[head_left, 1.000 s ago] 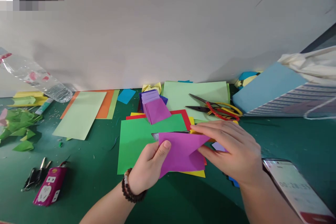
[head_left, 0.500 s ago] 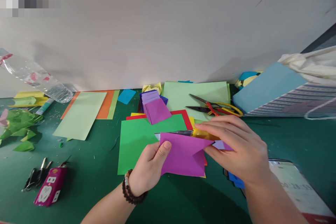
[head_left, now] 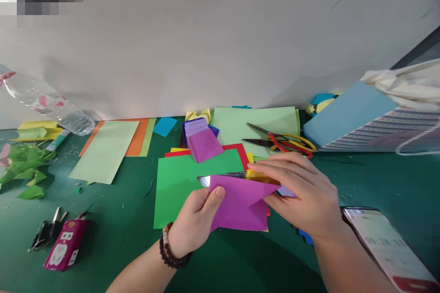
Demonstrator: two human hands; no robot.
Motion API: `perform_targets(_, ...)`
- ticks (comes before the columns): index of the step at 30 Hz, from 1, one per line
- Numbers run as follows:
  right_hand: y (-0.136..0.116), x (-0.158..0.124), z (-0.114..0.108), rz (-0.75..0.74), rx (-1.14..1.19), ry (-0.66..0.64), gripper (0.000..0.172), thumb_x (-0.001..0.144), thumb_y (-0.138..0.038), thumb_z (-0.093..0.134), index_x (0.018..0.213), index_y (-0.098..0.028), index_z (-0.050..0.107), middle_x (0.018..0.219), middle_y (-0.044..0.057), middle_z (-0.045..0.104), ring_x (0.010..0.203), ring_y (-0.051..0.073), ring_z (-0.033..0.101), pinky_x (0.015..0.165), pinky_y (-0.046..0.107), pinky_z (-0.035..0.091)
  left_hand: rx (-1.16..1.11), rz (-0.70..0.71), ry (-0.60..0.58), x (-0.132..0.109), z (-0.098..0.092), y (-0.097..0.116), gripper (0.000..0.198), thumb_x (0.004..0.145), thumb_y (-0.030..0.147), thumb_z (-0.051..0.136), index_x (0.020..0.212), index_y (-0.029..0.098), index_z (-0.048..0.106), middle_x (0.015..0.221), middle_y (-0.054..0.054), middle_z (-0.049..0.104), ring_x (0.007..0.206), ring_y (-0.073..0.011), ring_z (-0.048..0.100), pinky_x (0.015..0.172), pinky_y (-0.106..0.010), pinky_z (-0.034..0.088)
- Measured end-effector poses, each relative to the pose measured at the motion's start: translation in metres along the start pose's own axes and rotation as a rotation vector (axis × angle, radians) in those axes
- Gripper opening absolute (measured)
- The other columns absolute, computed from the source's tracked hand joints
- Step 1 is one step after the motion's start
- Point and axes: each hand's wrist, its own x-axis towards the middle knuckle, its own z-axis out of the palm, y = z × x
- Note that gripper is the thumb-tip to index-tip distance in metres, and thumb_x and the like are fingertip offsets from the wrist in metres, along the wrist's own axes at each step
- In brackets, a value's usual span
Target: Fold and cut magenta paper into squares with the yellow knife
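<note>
Purple paper (head_left: 240,206), folded over, is pinched between the thumb and fingers of my left hand (head_left: 195,222). My right hand (head_left: 302,197) is closed round the yellow handle of a utility knife (head_left: 257,175). Its blade lies inside the fold of the purple paper, and the shiny tip sticks out at the left end, just above my left thumb. Part of the handle is hidden by my right fingers. Below the paper lies a green sheet (head_left: 178,192) on top of red and yellow sheets.
Behind my hands are a stack of purple and lilac squares (head_left: 204,144) and scissors (head_left: 275,139) on pale green paper. A phone (head_left: 388,242) lies at right, near a blue box (head_left: 354,110). At left are a bottle (head_left: 48,100), green scraps (head_left: 24,165) and a magenta case (head_left: 67,245).
My right hand has slid a little to the left with the knife, and more of the blade tip shows past the paper's left end. My left hand stays nearly in place.
</note>
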Motion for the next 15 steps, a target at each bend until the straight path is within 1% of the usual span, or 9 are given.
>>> perform_targets(4,0.003,-0.001,-0.004,0.0,-0.024,-0.01,0.04,0.074,-0.002,0.063,0.11,-0.02,0.063,0.092,0.004,0.072,0.088,0.022,0.063,0.079,0.038,0.054,0.0,-0.016,0.023,0.001,0.0,-0.001,0.059,0.086,0.072,0.041,0.06,0.021,0.027,0.06,0.007,0.019,0.054,-0.0091,0.018,0.05,-0.028,0.016)
perform_targets(7,0.006,-0.002,-0.006,0.0,-0.019,-0.031,0.039,0.076,-0.004,0.064,0.112,-0.02,0.063,0.092,0.004,0.072,0.088,0.023,0.063,0.081,0.039,0.053,-0.003,-0.043,0.014,0.0,-0.002,-0.001,0.058,0.085,0.074,0.04,0.062,0.021,0.032,0.061,0.006,0.022,0.055,-0.0094,0.02,0.051,-0.027,0.018)
perform_targets(9,0.009,-0.003,-0.007,0.011,-0.028,-0.033,0.039,0.077,-0.007,0.066,0.113,-0.021,0.063,0.093,0.004,0.072,0.089,0.023,0.063,0.081,0.039,0.053,0.001,-0.046,0.011,-0.001,-0.002,0.0,0.059,0.085,0.075,0.04,0.062,0.021,0.033,0.061,0.006,0.022,0.055,-0.0095,0.02,0.051,-0.027,0.018)
perform_targets(13,0.016,-0.001,-0.015,0.073,-0.102,0.077,0.038,0.076,-0.016,0.074,0.111,-0.025,0.064,0.088,0.004,0.072,0.082,0.023,0.064,0.077,0.038,0.053,-0.003,-0.035,0.007,-0.003,0.001,0.002,0.061,0.084,0.075,0.042,0.06,0.021,0.029,0.06,0.006,0.02,0.055,-0.0093,0.018,0.05,-0.027,0.018)
perform_targets(15,0.017,0.0,-0.02,0.084,-0.117,0.093,0.037,0.075,-0.019,0.075,0.11,-0.027,0.065,0.086,0.003,0.071,0.079,0.022,0.064,0.076,0.037,0.052,-0.03,-0.04,0.033,-0.004,0.003,0.002,0.061,0.081,0.075,0.046,0.058,0.02,0.032,0.059,0.006,0.022,0.055,-0.0091,0.02,0.05,-0.027,0.02)
